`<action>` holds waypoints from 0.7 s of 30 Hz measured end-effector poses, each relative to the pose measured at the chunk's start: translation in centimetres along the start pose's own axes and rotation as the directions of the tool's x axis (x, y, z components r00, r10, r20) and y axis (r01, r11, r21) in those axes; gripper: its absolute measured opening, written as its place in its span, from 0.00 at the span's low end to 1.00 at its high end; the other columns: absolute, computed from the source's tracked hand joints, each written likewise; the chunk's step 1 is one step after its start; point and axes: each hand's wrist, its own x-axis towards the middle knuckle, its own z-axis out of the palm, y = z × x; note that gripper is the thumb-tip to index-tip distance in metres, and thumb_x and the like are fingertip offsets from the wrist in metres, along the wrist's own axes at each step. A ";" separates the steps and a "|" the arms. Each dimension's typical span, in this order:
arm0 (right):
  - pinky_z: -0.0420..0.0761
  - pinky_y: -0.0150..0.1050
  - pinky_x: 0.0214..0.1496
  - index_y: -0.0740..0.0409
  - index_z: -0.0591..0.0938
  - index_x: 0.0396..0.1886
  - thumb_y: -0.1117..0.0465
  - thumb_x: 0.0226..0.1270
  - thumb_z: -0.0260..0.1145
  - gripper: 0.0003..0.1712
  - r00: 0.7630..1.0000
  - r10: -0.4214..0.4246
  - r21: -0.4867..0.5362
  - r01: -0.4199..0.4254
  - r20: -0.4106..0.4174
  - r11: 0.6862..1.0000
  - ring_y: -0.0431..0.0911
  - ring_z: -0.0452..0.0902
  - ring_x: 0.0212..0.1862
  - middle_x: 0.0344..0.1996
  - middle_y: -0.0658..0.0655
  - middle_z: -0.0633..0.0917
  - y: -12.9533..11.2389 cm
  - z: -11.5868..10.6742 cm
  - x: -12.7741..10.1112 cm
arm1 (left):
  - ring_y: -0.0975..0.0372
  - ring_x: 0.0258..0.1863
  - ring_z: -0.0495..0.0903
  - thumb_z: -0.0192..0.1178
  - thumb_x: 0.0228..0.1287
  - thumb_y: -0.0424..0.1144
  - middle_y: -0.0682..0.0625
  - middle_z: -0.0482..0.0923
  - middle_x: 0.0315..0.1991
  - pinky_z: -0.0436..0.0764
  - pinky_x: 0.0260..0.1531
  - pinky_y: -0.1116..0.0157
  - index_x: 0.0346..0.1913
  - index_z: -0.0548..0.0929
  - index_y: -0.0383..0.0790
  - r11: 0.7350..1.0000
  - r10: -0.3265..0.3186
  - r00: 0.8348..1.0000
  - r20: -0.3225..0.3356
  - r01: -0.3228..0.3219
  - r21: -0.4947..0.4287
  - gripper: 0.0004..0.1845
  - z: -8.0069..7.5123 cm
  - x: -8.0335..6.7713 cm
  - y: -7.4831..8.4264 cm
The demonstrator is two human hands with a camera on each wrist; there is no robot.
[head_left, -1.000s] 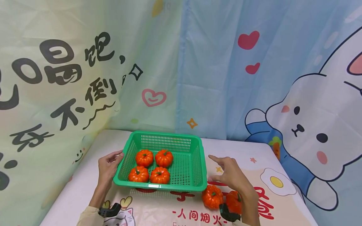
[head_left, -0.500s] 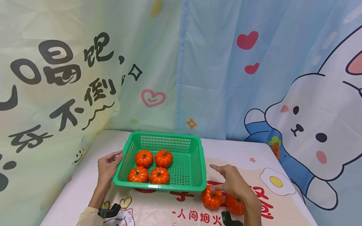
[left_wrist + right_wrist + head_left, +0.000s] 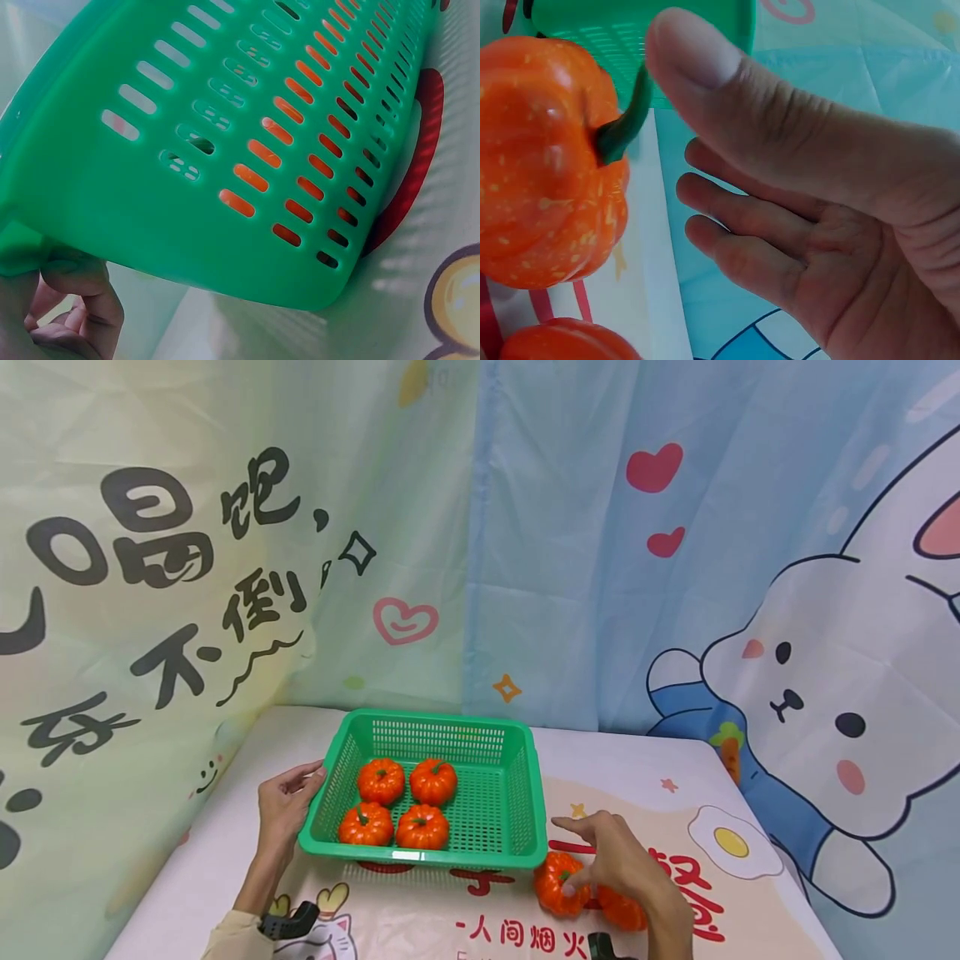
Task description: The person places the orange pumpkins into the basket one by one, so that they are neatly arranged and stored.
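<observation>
A green slotted basket point(image 3: 517, 814) stands on the table and holds several small orange pumpkins point(image 3: 422, 827). My left hand point(image 3: 288, 802) grips its left rim, thumb on top. In the left wrist view the curled fingers point(image 3: 75, 311) sit under the corner of the basket point(image 3: 150, 195). My right hand point(image 3: 592, 856) hovers over a loose pumpkin point(image 3: 551, 889) just right of the basket's front corner, its thumb touching the pumpkin. The right wrist view shows the fingers point(image 3: 765, 240) spread and relaxed beside this pumpkin point(image 3: 547, 165), not closed round it. A second loose pumpkin point(image 3: 622, 910) lies partly under that hand.
The table is covered with a printed cloth showing a fried egg point(image 3: 731, 843) at the right and red lettering near the front edge. Cartoon curtains hang close behind the table and along its left side. Black wrist mounts point(image 3: 288, 922) show at both forearms.
My right hand has come down and toward me from beside the basket onto the nearer loose pumpkin. The left hand and basket have stayed put.
</observation>
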 end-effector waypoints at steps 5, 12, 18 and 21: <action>0.87 0.62 0.62 0.50 0.88 0.68 0.66 0.47 0.90 0.43 0.999 0.019 0.024 -0.020 0.038 1.000 0.64 0.82 0.66 0.62 0.60 0.90 0.3 0.4 -0.1 | 0.73 0.31 0.83 0.70 0.77 0.39 0.44 0.92 0.43 0.84 0.31 0.74 0.60 0.90 0.29 1.000 0.010 1.000 0.001 -0.010 0.027 0.18 0.0 -0.1 -0.1; 0.81 0.69 0.67 0.53 0.88 0.68 0.66 0.47 0.91 0.43 0.994 -0.045 0.068 0.038 0.100 0.997 0.68 0.81 0.69 0.64 0.61 0.89 1.1 0.8 -0.3 | 0.73 0.32 0.83 0.70 0.77 0.39 0.43 0.92 0.44 0.84 0.31 0.74 0.60 0.89 0.29 1.000 0.008 1.000 0.002 -0.008 0.025 0.18 -0.1 -0.2 0.0; 0.78 0.71 0.70 0.52 0.88 0.67 0.66 0.46 0.91 0.44 0.992 -0.065 0.064 0.058 0.106 0.996 0.66 0.81 0.69 0.61 0.58 0.91 1.5 1.3 -0.2 | 0.73 0.32 0.83 0.70 0.76 0.39 0.56 0.91 0.37 0.84 0.31 0.74 0.60 0.90 0.29 1.000 0.004 1.000 0.003 -0.004 0.011 0.18 0.0 -0.1 0.0; 0.77 0.70 0.71 0.52 0.89 0.67 0.67 0.43 0.92 0.44 0.993 -0.064 0.051 0.059 0.103 0.997 0.61 0.83 0.66 0.59 0.58 0.92 1.5 1.4 -0.1 | 0.73 0.31 0.83 0.70 0.76 0.39 0.56 0.91 0.37 0.84 0.30 0.74 0.60 0.90 0.29 1.000 0.008 1.000 0.001 -0.008 0.014 0.18 0.0 -0.1 0.0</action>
